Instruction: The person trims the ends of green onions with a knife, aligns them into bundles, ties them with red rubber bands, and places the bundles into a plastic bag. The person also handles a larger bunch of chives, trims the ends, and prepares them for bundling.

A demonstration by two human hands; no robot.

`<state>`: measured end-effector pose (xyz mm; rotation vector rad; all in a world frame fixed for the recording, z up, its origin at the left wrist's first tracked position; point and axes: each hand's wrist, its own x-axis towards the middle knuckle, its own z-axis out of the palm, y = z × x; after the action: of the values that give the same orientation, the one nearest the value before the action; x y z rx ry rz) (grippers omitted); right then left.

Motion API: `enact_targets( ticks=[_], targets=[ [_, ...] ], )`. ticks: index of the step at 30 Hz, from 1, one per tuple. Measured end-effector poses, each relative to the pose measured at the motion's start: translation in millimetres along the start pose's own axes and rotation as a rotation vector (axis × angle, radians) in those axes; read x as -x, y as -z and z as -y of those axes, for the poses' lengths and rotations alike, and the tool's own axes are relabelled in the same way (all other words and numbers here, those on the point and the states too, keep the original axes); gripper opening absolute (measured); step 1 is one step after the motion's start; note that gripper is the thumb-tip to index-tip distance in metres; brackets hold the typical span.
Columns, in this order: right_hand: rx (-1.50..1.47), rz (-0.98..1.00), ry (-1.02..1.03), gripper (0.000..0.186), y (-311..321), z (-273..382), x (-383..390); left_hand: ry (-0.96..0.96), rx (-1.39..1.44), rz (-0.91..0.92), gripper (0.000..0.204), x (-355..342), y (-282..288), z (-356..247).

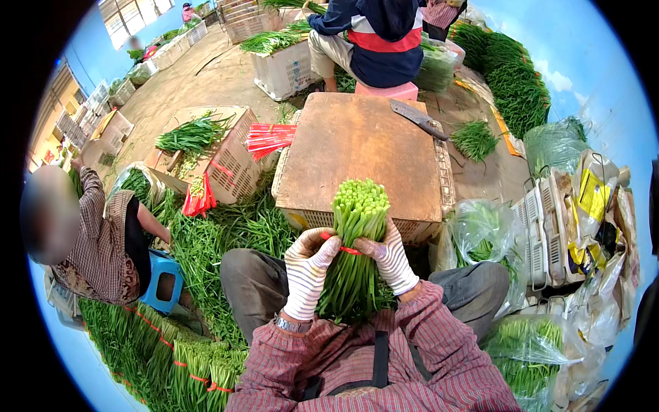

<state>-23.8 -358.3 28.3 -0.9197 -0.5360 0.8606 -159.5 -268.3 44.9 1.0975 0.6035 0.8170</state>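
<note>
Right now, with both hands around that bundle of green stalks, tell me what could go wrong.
1. The red band looks only partly wrapped; if either the left hand or the right hand eases off, the bundle of green stalks may splay and its even cut tops go ragged.
2. The cleaver lies loose near the far edge of the brown board; a careless reach could knock it off or meet the blade.

Both hands wear knit work gloves, white with thin dark stripes, the left hand and the right hand alike. There's a metal wristwatch on the left wrist. The shirt is red-and-white striped with long sleeves, a dark strap runs down the chest, and the trousers are grey.
</note>
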Motion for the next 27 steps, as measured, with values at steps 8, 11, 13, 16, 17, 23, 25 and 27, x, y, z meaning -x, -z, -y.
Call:
enact_targets(
  ticks=[8,11,13,16,17,23,25,27],
  targets=[
    [0.015,-0.028,0.052,0.087,-5,-6,11,-0.205,-0.223,-0.116,0.058,0,19,47],
    [0.079,-0.017,0.028,0.099,1,-10,13,-0.384,-0.559,-0.013,0.085,-2,14,-11],
    [0.034,0.010,0.091,0.103,-7,-15,16,-0.367,-0.428,0.188,0.102,-10,7,-28],
    [0.383,0.092,0.229,0.108,-12,-41,19,-0.288,-0.313,0.394,0.129,-8,-11,-21],
    [0.343,0.128,0.217,0.105,-11,-44,23,-0.275,-0.404,0.434,0.136,-9,-10,-17],
    [0.108,0.103,0.173,0.081,-18,-28,32,-0.271,-0.408,0.527,0.118,-7,-17,-20],
    [0.174,0.014,0.245,0.089,-28,-12,31,-0.321,-0.427,0.541,0.132,-12,0,-40],
    [0.175,-0.054,0.195,0.105,-31,4,27,-0.421,-0.606,0.578,0.143,-20,25,-36]
  ],
)
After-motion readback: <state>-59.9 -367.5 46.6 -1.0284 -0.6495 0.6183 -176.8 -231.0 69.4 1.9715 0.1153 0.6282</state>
